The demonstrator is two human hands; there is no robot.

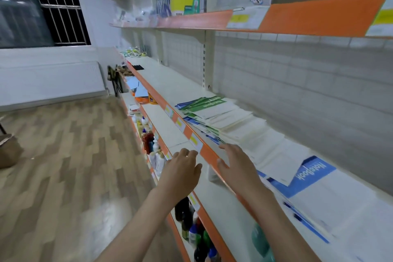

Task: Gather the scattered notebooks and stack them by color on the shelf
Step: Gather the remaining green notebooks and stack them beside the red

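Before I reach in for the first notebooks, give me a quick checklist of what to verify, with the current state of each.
1. Both hands free: ok. The left hand and right hand are open and hold nothing.
2. Notebooks within reach: ok. The right hand is over the shelf edge, beside the mixed notebooks.
3. Colours sorted: not ok. Green notebooks lie overlapping blue ones in the spread.
4. Room for stacks: ok. Bare shelf lies beyond the spread.
5. Big blue notebook clear to lift: not ok. Other notebooks overlap it.
6. Total count: cannot tell; the picture is blurred.
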